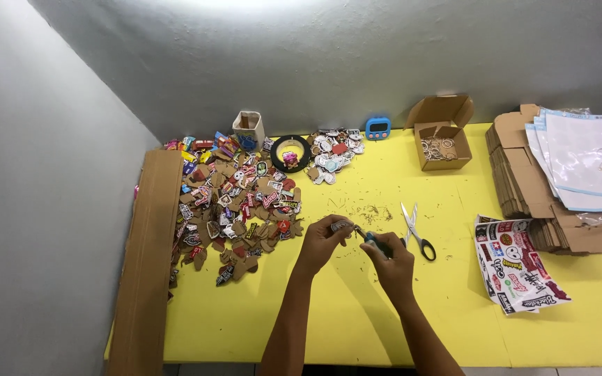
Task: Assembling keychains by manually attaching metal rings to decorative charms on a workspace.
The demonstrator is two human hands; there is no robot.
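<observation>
On the yellow desk (329, 306), a big heap of cardboard-backed stickers (235, 209) lies near the left edge, beside a long cardboard strip (149, 257). Along the far edge stand a small paper cup (248, 129), a black tape ring (290, 152), a blue timer (377, 128) and an open cardboard box (442, 136). Scissors (417, 231) lie in the middle. Near the right edge are flat cartons (531, 188), plastic bags (583, 163) and sticker sheets (518, 264).

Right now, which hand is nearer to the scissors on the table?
Right. The right hand, gripping a small tool, sits just left of the scissors, almost touching the handles. The left hand, pinching a small cutout, is farther left.
</observation>
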